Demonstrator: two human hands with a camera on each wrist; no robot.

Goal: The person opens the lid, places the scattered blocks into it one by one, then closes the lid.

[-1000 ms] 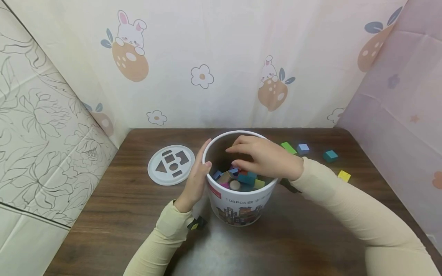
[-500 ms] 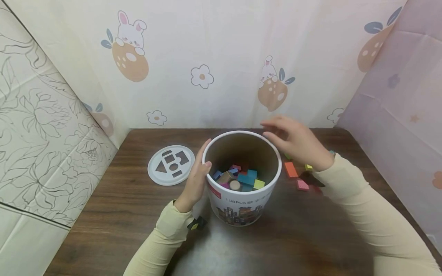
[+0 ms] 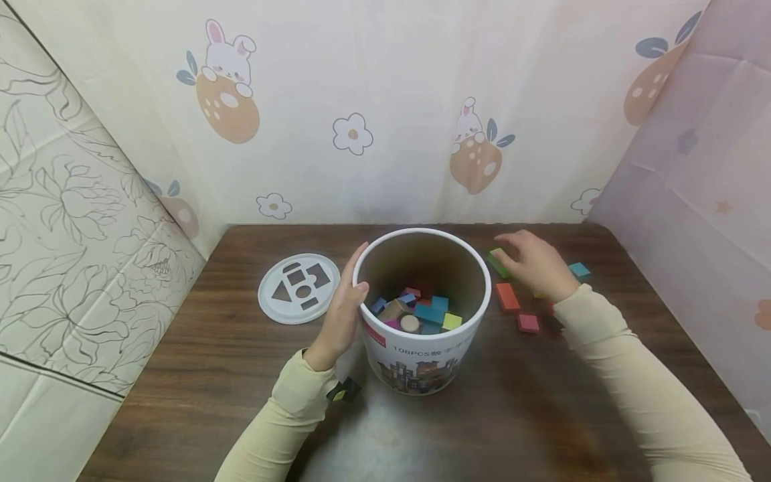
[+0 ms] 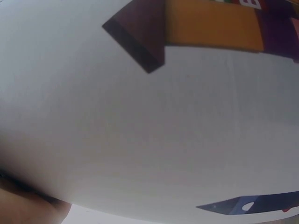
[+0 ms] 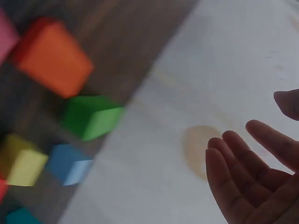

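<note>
A white printed bucket (image 3: 415, 358) stands upright at the table's middle, with several colored blocks (image 3: 430, 314) at its bottom. My left hand (image 3: 338, 321) rests against its left side, fingers straight along the outer wall and thumb at the rim. The left wrist view is filled by the bucket's printed wall (image 4: 187, 116). Right of the bucket, my right hand (image 3: 533, 264) hovers near a green block (image 3: 498, 263). In the right wrist view its fingers are spread with nothing between them, apart from the green block (image 5: 93, 116) and the orange block (image 5: 56, 60).
Left of the bucket lies a round white lid (image 3: 328, 294) with shaped cutouts. Around my right hand are a red-orange block (image 3: 507, 298), a pink block (image 3: 528, 324) and a teal block (image 3: 579, 270); others are partly hidden. A patterned curtain (image 3: 385, 181) hangs behind the wooden table (image 3: 217, 375).
My right hand has come up out of the bucket and moved right, to the loose blocks on the table. My left hand and the bucket have stayed in place.
</note>
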